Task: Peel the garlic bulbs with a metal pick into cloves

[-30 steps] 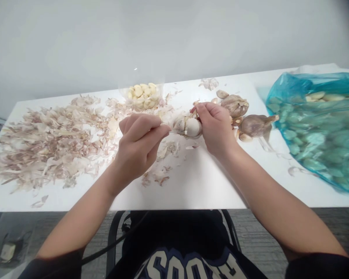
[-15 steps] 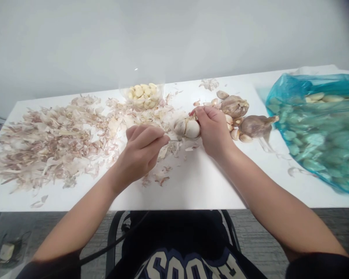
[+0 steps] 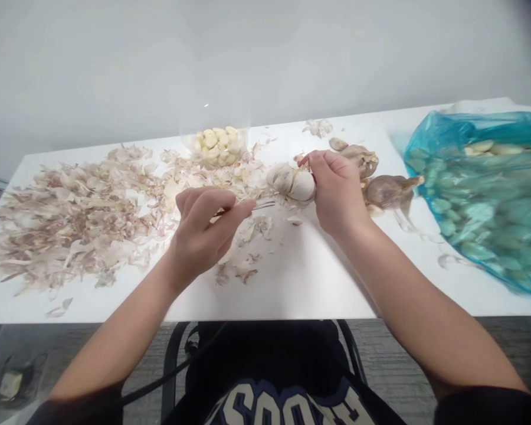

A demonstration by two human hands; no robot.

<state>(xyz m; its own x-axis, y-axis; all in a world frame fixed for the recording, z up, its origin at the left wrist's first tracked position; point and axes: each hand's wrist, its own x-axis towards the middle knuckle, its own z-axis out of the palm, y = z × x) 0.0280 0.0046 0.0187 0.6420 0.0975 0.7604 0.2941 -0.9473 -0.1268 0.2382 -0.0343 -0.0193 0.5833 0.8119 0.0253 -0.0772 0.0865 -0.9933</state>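
Note:
My left hand (image 3: 206, 230) pinches a slim metal tool (image 3: 264, 205), whose tip points right, a short way from the garlic. My right hand (image 3: 337, 192) grips a partly peeled white garlic bulb (image 3: 291, 183) by its right side. Loose papery skin clings to the bulb. Just past my right hand lie two unpeeled purple-streaked garlic bulbs (image 3: 389, 192) (image 3: 361, 159), the farther one partly hidden by my fingers. A few loose cloves sit around them.
A clear bowl (image 3: 243, 139) of peeled cloves (image 3: 215, 146) stands at the back of the white table (image 3: 301, 283). A large heap of garlic skins (image 3: 79, 224) covers the left side. A blue plastic bag (image 3: 482, 200) of garlic lies at the right.
My right hand has shifted right, carrying the garlic bulb and turning it slightly. The metal tool has tilted, its tip now pointing up and to the right.

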